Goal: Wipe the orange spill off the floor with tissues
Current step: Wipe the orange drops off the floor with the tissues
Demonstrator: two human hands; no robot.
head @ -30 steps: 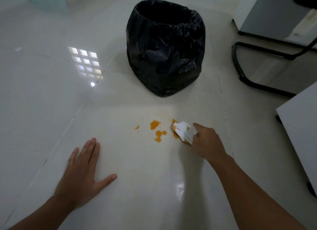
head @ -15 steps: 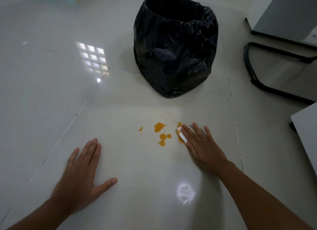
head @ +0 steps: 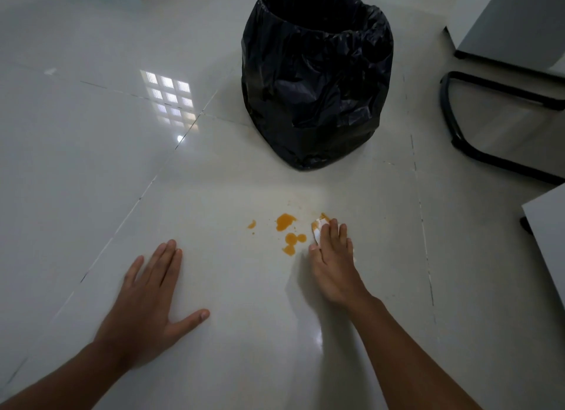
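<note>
Several orange spill drops [head: 285,221] lie on the pale glossy floor tiles [head: 91,171], with a small drop [head: 252,224] to their left. My right hand [head: 331,263] lies flat on a white tissue [head: 318,228], pressing it to the floor at the right edge of the spill. Only the tissue's front corner shows past my fingers, stained orange. My left hand [head: 149,299] rests flat on the tile, fingers spread, holding nothing, well left of the spill.
A bin lined with a black bag [head: 316,73] stands just beyond the spill. A black chair frame [head: 458,134] and a grey cabinet [head: 519,21] are at the right. A white furniture edge [head: 547,244] juts in at the far right.
My right hand went from gripping the bunched tissue to flattening over it on the floor, fingers now turned more forward. The left hand stayed put.
</note>
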